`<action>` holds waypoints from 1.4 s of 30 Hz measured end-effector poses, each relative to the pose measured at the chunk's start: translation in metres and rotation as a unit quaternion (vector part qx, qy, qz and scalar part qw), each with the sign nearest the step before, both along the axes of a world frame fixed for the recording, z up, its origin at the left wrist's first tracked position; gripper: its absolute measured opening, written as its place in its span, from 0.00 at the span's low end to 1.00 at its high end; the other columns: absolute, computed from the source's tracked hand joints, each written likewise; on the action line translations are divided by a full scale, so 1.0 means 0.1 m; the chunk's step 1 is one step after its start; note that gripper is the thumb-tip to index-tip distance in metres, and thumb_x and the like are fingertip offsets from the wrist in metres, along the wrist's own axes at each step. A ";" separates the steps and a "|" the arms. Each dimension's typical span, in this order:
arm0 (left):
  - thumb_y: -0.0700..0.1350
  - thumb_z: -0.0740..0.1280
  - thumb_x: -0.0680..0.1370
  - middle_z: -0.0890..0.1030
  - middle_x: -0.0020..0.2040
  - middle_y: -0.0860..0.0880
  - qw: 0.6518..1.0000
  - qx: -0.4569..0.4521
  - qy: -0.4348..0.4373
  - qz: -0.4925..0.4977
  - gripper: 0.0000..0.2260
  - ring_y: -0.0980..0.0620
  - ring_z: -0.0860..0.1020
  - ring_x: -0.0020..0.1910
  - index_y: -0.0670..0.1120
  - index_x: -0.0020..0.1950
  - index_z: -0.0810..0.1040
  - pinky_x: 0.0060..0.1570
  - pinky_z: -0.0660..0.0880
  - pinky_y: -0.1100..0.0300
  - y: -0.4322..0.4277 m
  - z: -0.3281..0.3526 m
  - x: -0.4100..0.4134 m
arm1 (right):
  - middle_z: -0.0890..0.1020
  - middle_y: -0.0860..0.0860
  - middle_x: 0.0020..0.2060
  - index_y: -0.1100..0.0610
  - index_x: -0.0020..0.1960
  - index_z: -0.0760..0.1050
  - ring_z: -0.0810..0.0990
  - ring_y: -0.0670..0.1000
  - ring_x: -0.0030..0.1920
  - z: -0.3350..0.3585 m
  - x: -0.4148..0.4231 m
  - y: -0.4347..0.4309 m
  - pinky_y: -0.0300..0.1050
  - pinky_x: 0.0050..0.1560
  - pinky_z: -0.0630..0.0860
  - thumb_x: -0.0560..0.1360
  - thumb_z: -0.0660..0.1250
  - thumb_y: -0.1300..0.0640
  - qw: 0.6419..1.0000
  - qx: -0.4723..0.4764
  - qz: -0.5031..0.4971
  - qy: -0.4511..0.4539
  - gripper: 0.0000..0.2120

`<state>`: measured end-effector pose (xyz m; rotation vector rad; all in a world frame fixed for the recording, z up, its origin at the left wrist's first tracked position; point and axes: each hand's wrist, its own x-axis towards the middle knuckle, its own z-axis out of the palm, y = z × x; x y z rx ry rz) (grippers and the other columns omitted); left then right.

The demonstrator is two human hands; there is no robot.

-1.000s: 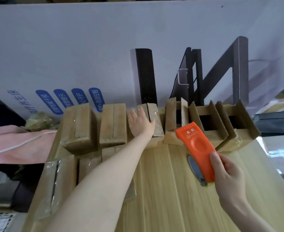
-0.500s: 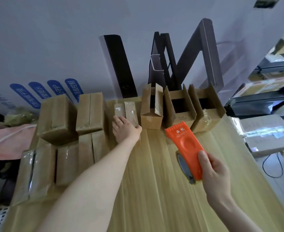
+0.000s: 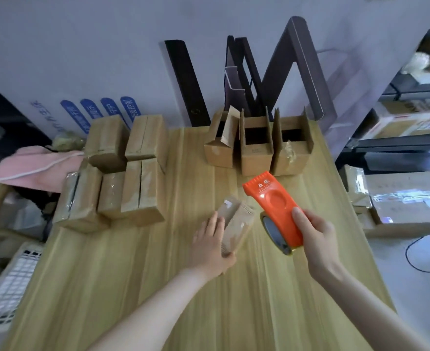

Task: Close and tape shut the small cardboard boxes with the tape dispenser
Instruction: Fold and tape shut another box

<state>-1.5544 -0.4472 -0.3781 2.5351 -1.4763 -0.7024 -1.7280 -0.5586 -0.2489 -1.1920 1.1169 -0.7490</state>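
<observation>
A small cardboard box (image 3: 238, 224) lies in the middle of the wooden table (image 3: 158, 287), its two top flaps folded together. My left hand (image 3: 210, 247) grips its near left side, fingers along the top and thumb under the near end. Just to its right, my right hand (image 3: 317, 239) holds the orange tape dispenser (image 3: 274, 209) above the table, toothed end pointing away, the tape roll showing beneath. Three open boxes (image 3: 255, 148) stand in a row at the table's far edge with flaps up.
Several taped boxes (image 3: 130, 173) are stacked at the table's far left. A pink cloth (image 3: 31, 165) lies beyond them. Dark angled boards (image 3: 247, 79) lean on the white wall behind. Shelves with cartons (image 3: 406, 122) stand to the right, a white crate (image 3: 8, 279) at left.
My left hand has pulled one small box from the far row toward the middle of the table. The right hand with the dispenser has come closer to it. The view has tilted down.
</observation>
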 end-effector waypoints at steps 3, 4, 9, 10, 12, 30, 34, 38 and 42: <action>0.57 0.64 0.72 0.40 0.79 0.56 0.987 0.016 -0.010 -0.162 0.41 0.52 0.40 0.78 0.51 0.79 0.46 0.76 0.47 0.49 0.10 0.05 -0.10 | 0.79 0.50 0.25 0.60 0.40 0.78 0.75 0.45 0.22 0.00 -0.21 0.00 0.35 0.22 0.71 0.79 0.62 0.60 0.999 0.005 0.030 -0.011 0.11; 0.54 0.64 0.72 0.41 0.79 0.56 0.975 0.028 -0.024 -0.221 0.41 0.53 0.38 0.78 0.50 0.79 0.46 0.76 0.42 0.50 0.11 0.08 -0.11 | 0.78 0.52 0.27 0.61 0.41 0.79 0.75 0.45 0.23 0.00 -0.27 0.00 0.36 0.22 0.71 0.79 0.62 0.60 0.999 0.006 0.038 -0.013 0.11; 0.42 0.61 0.73 0.45 0.80 0.53 0.934 0.042 -0.096 -0.340 0.37 0.51 0.40 0.78 0.53 0.79 0.48 0.76 0.38 0.48 0.16 0.19 -0.08 | 0.76 0.54 0.25 0.63 0.40 0.77 0.72 0.48 0.21 0.00 -0.46 0.03 0.38 0.19 0.68 0.78 0.61 0.61 0.997 0.013 0.070 -0.029 0.11; 0.41 0.60 0.72 0.46 0.80 0.52 0.939 0.037 -0.096 -0.329 0.37 0.50 0.41 0.78 0.54 0.79 0.49 0.76 0.38 0.48 0.18 0.19 -0.09 | 0.76 0.54 0.24 0.64 0.41 0.77 0.72 0.50 0.21 0.00 -0.48 0.04 0.41 0.18 0.68 0.78 0.61 0.61 0.997 0.015 0.076 -0.031 0.11; 0.40 0.60 0.72 0.51 0.79 0.53 0.960 -0.004 -0.054 -0.273 0.35 0.52 0.45 0.78 0.53 0.78 0.55 0.76 0.41 0.50 0.20 0.22 -0.12 | 0.76 0.57 0.25 0.65 0.42 0.78 0.72 0.54 0.21 -0.02 -0.51 0.05 0.42 0.18 0.69 0.78 0.62 0.60 0.996 0.017 0.085 -0.030 0.11; 0.40 0.69 0.76 0.81 0.27 0.50 0.750 -0.119 0.578 0.299 0.02 0.58 0.77 0.24 0.42 0.45 0.78 0.26 0.76 0.68 0.01 1.34 0.20 | 0.77 0.59 0.31 0.54 0.43 0.82 0.73 0.56 0.31 0.11 -0.33 0.41 0.57 0.34 0.71 0.70 0.66 0.50 0.986 -0.074 0.145 0.016 0.10; 0.39 0.70 0.76 0.81 0.27 0.51 0.787 -0.131 0.534 0.279 0.03 0.60 0.76 0.23 0.43 0.43 0.78 0.27 0.75 0.68 0.04 1.38 0.24 | 0.76 0.57 0.29 0.58 0.42 0.82 0.73 0.55 0.30 0.13 -0.28 0.44 0.55 0.33 0.70 0.70 0.66 0.49 0.983 -0.092 0.158 0.027 0.12; 0.41 0.72 0.74 0.81 0.28 0.52 0.824 -0.155 0.481 0.257 0.03 0.57 0.77 0.28 0.44 0.42 0.79 0.32 0.74 0.66 0.07 1.40 0.28 | 0.79 0.56 0.30 0.57 0.43 0.82 0.76 0.55 0.30 0.15 -0.23 0.46 0.53 0.33 0.72 0.71 0.66 0.50 0.981 -0.093 0.167 0.034 0.11; 0.40 0.73 0.74 0.81 0.27 0.52 0.829 -0.165 0.467 0.261 0.04 0.58 0.78 0.26 0.44 0.41 0.80 0.26 0.72 0.68 0.09 1.44 0.31 | 0.79 0.56 0.30 0.57 0.44 0.81 0.76 0.54 0.29 0.16 -0.20 0.46 0.49 0.31 0.72 0.72 0.68 0.50 0.979 -0.094 0.172 0.049 0.11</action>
